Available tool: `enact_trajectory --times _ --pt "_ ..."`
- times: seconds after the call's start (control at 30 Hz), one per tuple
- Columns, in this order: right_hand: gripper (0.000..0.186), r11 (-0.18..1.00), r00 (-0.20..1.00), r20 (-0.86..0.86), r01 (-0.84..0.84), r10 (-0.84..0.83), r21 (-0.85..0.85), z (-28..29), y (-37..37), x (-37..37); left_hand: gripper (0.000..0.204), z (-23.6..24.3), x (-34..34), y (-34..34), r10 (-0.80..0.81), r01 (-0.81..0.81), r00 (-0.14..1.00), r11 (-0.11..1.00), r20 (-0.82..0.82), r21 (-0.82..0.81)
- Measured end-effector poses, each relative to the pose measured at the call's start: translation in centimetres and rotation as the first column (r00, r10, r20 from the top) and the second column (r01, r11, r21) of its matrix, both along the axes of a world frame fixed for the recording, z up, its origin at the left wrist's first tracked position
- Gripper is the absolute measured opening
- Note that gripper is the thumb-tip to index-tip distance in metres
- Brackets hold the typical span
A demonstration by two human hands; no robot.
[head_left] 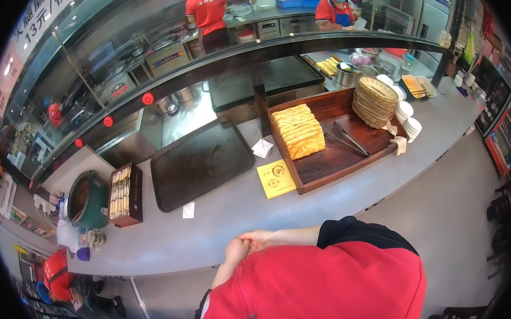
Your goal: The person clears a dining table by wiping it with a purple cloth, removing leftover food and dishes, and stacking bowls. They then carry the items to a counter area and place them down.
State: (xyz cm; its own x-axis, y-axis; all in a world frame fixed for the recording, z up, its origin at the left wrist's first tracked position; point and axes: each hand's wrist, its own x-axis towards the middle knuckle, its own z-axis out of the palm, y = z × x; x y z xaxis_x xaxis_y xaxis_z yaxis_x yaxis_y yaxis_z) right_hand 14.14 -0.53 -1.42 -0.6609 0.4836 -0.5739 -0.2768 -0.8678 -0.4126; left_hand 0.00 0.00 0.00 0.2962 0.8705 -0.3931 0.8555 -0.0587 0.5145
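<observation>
**Two clasped hands at the grey bench, trays and bread beyond**

Clock directions are taken from the hands, twelve o'clock pointing straight up the view.

Hands: one pair, bare. Left hand (236, 251) and right hand (257, 238) touching, fingers curled together; which grips which, cannot tell. Both appear over the near edge of the bench (223, 218); contact with it, cannot tell.

Nearest items, all on the bench:
- Paper slip (188, 210), white, at ten o'clock, just beside the black tray's near edge.
- Yellow card (271, 187), printed, between twelve and one o'clock, lying flat beside the wooden tray's corner.
- Black tray (202, 162), one, rounded corners, at eleven o'clock.

Further items:
- Wooden tray (321, 171), brown, raised rim, at one o'clock. Contents: golden bread (298, 131), flat pieces packed in a row at the left end; metal tongs (360, 146), lying at the middle; woven baskets (375, 101), stacked at the far end.
- White dishes (406, 111), stacked, between one and two o'clock, beside the wooden tray.
- Chopstick box (136, 200), dark, filled with wrapped chopsticks, between nine and ten o'clock.
- Green pot (100, 196), uncovered, dark contents, same direction, beyond the chopstick box.
</observation>
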Motion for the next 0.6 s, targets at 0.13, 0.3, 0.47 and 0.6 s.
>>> enact_trajectory --times 0.13,0.3,0.47,0.6 --pt "0.037 0.998 0.996 0.054 0.067 -0.066 -0.005 0.6 -0.1 0.6 0.045 -0.5 0.7 0.4 -0.020 0.019 0.998 1.000 0.058 0.016" --pt "0.037 0.999 0.996 0.085 0.035 -0.035 -0.003 0.1 0.3 0.8 0.045 -1.4 0.5 0.9 -0.044 0.042 0.997 0.998 0.069 0.037" --pt "0.039 1.000 0.996 0.093 0.013 -0.014 0.011 -0.7 0.7 0.2 0.046 -1.9 0.1 1.2 -0.057 0.054 0.996 0.998 0.066 0.042" --pt "0.039 1.000 0.993 0.115 -0.003 0.002 0.005 -0.7 0.8 0.2 0.046 -1.7 -0.2 1.0 -0.036 0.035 0.997 0.999 0.069 0.015"
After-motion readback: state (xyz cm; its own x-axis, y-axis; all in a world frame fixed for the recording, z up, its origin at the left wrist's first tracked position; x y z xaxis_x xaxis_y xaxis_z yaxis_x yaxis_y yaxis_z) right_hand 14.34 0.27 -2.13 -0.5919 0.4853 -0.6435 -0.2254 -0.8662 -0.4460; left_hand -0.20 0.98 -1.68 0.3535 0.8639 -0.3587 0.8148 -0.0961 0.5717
